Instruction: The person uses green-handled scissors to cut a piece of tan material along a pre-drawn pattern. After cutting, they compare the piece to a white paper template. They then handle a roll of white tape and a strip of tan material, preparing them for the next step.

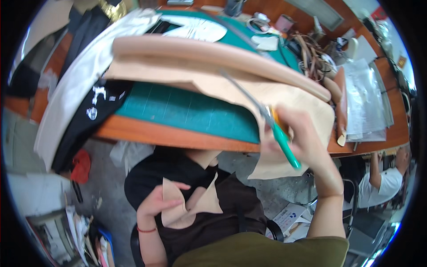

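Note:
My right hand [300, 133] is closed around a pair of scissors [280, 141] with a green handle and some orange-yellow near the pivot. Their blades point up and to the left, over a beige leather-like sheet [307, 104]. The sheet has a curved cut edge and hangs over the table's front edge below my right hand. Its far part forms a long roll [209, 51]. Down over my lap, my left hand [163, 201] pinches a small cut piece of the same beige material [207, 202], which is bent and has pointed corners.
Under the roll lies a green cutting mat [178, 109] on a wooden table [169, 133]. Black and white cloth [66, 98] drapes off its left end. Clear plastic sheets [364, 102] and tangled straps [311, 53] lie at the right. Another person [382, 184] sits at far right.

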### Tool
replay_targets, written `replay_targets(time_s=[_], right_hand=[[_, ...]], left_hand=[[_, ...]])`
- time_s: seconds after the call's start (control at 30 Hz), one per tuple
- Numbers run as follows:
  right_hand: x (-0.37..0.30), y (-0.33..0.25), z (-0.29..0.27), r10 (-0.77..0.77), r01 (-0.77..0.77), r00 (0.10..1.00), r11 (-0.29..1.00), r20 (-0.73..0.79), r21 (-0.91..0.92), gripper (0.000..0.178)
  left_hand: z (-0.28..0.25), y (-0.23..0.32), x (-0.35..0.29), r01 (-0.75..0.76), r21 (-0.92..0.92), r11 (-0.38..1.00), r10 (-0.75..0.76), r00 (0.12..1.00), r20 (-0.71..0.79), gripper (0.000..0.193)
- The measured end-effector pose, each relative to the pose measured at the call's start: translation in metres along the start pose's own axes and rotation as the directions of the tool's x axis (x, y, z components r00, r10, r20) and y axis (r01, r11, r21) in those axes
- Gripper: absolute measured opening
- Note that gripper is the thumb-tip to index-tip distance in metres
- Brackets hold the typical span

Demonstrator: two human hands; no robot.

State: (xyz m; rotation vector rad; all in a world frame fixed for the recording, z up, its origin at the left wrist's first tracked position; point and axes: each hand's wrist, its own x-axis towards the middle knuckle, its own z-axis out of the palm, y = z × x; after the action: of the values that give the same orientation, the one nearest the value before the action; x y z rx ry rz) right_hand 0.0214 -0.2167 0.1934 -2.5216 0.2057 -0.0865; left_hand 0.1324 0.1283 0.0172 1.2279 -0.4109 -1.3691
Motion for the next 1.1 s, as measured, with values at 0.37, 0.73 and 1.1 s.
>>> replay_targets(time_s=[0.37,0.73,1.1], right_hand=[[0.088,0.091,-0.020,0.053,-0.125,0.984,0.882,-0.169,-0.455,0.039],[0.059,0.067,-0.026,-0.192,0.131,0.948,0.962,-0.256,-0.238,0.032],[0.086,0.066,-0.031,-0.147,0.163,0.986,0.949,0.078,-0.271,0.049]], left_hand=[[-0.024,-0.001,0.010,-0.071,-0.172,0.982,0.064,0.997,-0.051,0.047],[-0.028,0.010,0.041,-0.084,-0.107,0.991,0.078,0.995,-0.063,0.043],[-0.031,0.014,0.054,-0.107,-0.050,0.993,0.099,0.985,-0.143,0.041]])
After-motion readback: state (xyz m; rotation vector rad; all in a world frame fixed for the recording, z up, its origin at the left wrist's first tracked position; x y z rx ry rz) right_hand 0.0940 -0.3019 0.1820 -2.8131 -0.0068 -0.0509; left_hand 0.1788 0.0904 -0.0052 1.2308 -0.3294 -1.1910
